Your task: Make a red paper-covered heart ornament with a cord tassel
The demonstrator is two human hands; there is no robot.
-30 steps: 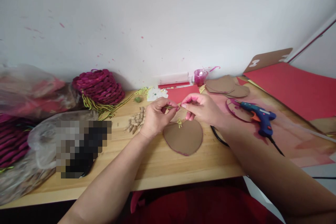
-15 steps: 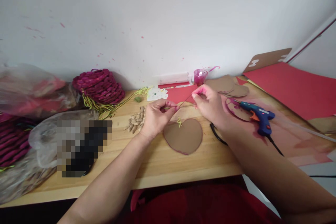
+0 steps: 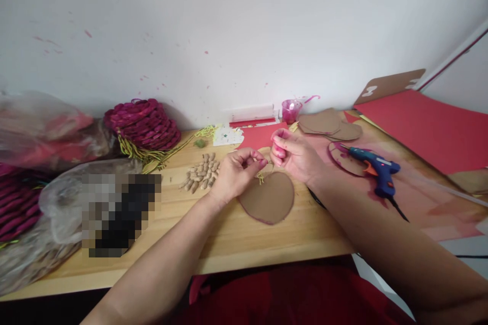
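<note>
Beyond the middle of the cardboard heart (image 3: 267,200), which lies flat on the table (image 3: 224,251), we find the left hand (image 3: 244,170) apparently pinching a thin strand (image 3: 269,161). The right hand (image 3: 293,153) has its fingers curled together; any content we cannot tell. We judge strand-working in hand; next calls for a precise fingertip grip.

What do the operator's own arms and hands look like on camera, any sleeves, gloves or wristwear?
Both forearms are bare, with no sleeves in view. The left hand and right hand are ungloved, and no watch or bracelet shows. Bright pink stains mark the right fingers. Dark red cloth, apparently clothing, shows below.
</note>
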